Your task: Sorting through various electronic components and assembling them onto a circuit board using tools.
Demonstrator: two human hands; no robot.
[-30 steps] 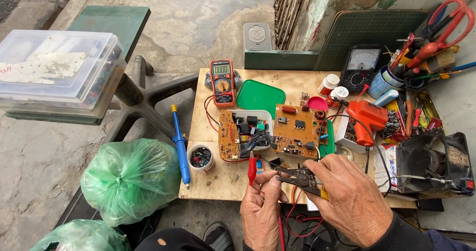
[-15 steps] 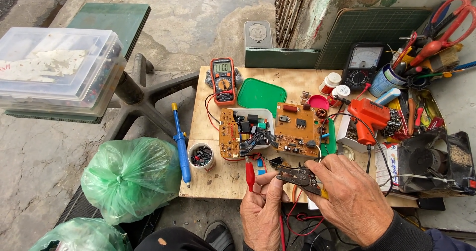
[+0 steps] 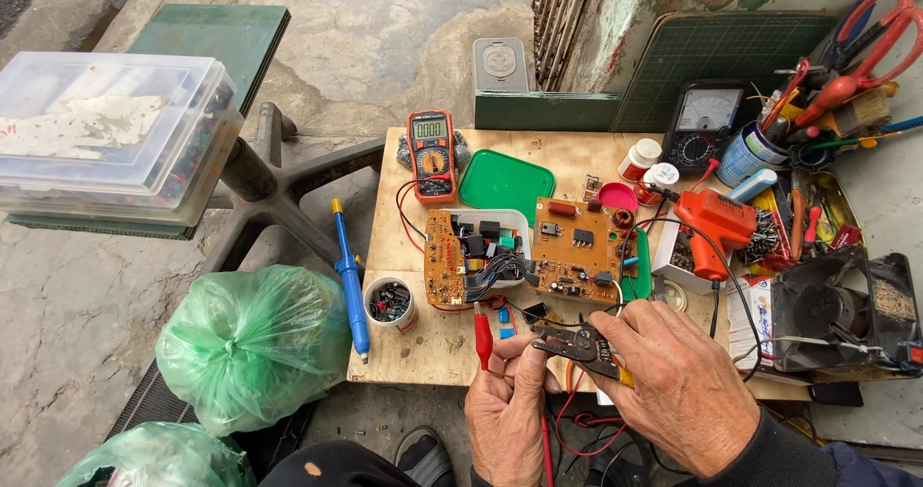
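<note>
R hand [image 3: 687, 391] clamped round small pliers [image 3: 583, 346] at the table's near edge, jaws nipping a thin wire; L hand [image 3: 510, 405] pinching a red probe [image 3: 483, 333] just beside; pliers look stiff, light, grip by the handles; wire's floppy & fragile, hold close to the cut; count: 2 circuit boards [image 3: 524, 251], 2 meters [image 3: 432, 155], 1 blue desoldering pump [image 3: 350, 280], 2 green bags [image 3: 252, 343].

We see soft, even daylight with only faint shadows and no glare. Around our hands the picture is sharp; away from them, the edges bend slightly from wide-angle distortion.
</note>
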